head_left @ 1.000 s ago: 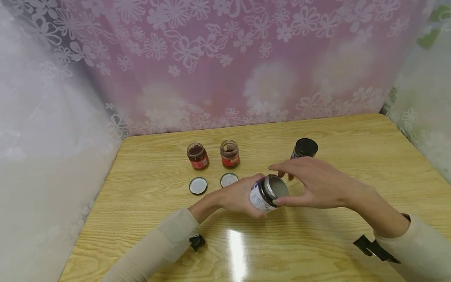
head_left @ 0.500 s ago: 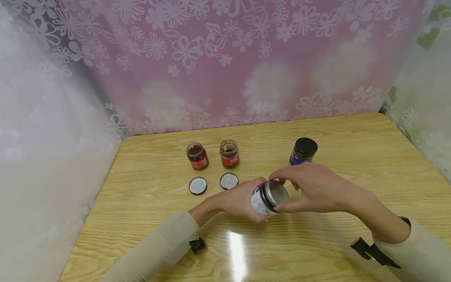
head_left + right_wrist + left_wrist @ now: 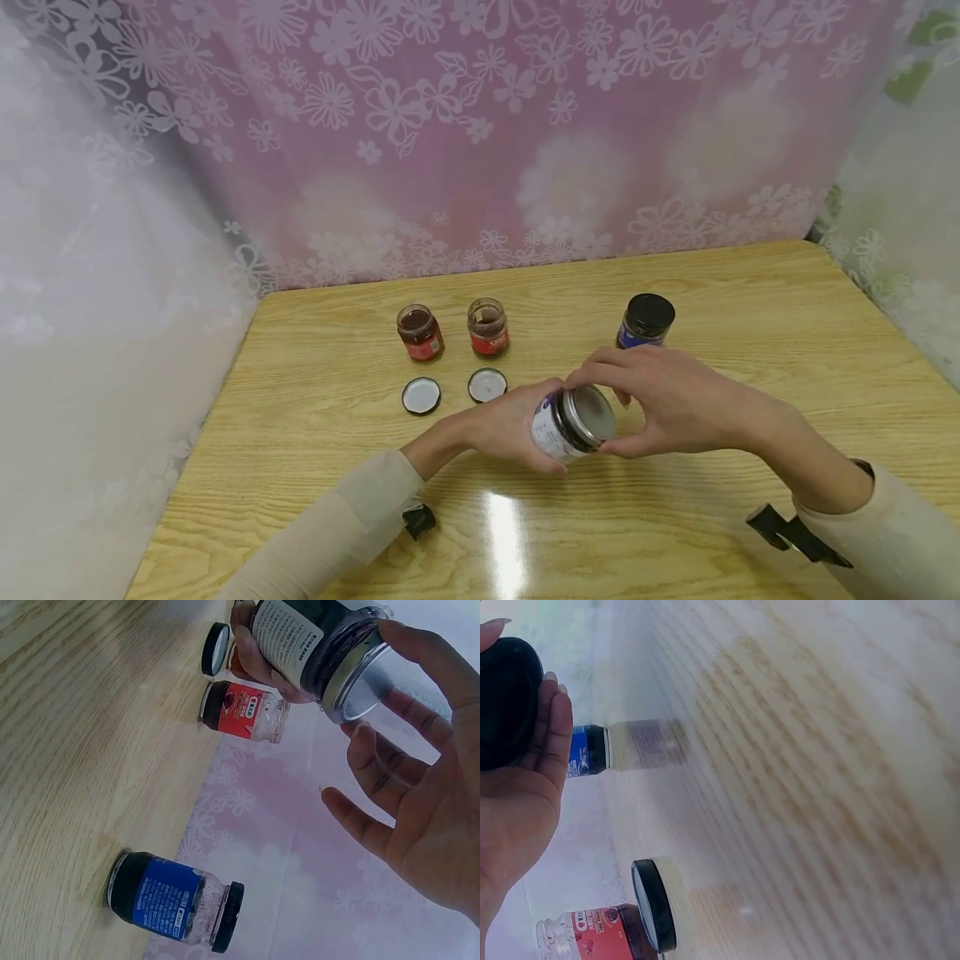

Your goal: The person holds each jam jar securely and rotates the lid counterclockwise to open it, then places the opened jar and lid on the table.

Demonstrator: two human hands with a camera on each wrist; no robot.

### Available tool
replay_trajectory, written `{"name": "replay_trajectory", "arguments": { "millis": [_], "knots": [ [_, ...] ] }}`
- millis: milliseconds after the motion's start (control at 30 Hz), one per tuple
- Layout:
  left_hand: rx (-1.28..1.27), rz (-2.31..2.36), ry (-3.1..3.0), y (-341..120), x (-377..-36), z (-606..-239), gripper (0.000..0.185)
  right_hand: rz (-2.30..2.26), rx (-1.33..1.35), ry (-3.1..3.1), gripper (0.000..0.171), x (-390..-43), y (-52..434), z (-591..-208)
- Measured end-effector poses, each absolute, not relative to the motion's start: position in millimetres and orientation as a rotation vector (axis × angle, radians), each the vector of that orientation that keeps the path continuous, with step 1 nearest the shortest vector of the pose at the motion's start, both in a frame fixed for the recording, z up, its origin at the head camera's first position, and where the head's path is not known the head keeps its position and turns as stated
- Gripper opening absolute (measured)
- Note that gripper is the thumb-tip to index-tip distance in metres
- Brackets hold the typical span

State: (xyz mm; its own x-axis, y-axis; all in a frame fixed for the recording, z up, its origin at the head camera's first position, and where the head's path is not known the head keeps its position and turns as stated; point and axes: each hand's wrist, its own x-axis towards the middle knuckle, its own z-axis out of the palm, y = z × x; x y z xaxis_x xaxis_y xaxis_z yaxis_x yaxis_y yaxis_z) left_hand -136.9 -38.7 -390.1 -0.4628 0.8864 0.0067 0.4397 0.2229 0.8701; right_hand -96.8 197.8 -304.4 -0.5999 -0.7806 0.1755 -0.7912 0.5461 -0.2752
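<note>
My left hand [image 3: 517, 421] grips a glass jar [image 3: 551, 427] with a white and blue label, tilted so that its silver lid [image 3: 589, 414] faces right. My right hand [image 3: 626, 400] curls over that lid, fingers on its upper rim and thumb under it. In the right wrist view the jar [image 3: 300, 634] and lid [image 3: 360, 679] sit by my right hand [image 3: 420, 795], whose upper finger touches the rim while the other fingers are spread. The left wrist view shows my left hand [image 3: 517, 795] round the jar's dark base [image 3: 506, 697].
On the wooden table [image 3: 750, 283] stand two lidless red-label jars [image 3: 420, 332] [image 3: 488, 327], each with a loose lid [image 3: 421, 395] [image 3: 487, 384] in front. A blue-label jar with a black lid [image 3: 647, 321] stands just behind my right hand. Flowered curtains close off the back and sides.
My right hand's fingers, stretched out above the lid a second ago, have curled down onto its rim. The jar has stayed in my left hand at about the same spot.
</note>
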Motion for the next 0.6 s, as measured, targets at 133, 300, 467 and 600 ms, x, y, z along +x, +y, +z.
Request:
{"name": "replay_trajectory", "arguments": {
  "millis": [133, 300, 467, 600],
  "knots": [
    [1.222, 1.177, 1.967, -38.6, -136.6, -390.6, 0.070, 0.586, 1.453, -2.739, 0.060, -97.2, 199.2, -303.5],
    [1.219, 1.177, 1.959, -39.1, -135.7, -390.7, 0.071, 0.656, 1.525, -2.733, 0.061, -97.8, 200.3, -302.0],
    [1.217, 1.164, 1.983, -40.3, -135.6, -389.7, 0.072, 0.730, 1.548, -2.733, 0.061, -97.7, 202.1, -301.2],
    [1.216, 1.172, 1.986, -42.2, -135.8, -389.5, 0.072, 0.794, 1.530, -2.713, 0.061, -97.6, 203.0, -301.0]
  ]
}}
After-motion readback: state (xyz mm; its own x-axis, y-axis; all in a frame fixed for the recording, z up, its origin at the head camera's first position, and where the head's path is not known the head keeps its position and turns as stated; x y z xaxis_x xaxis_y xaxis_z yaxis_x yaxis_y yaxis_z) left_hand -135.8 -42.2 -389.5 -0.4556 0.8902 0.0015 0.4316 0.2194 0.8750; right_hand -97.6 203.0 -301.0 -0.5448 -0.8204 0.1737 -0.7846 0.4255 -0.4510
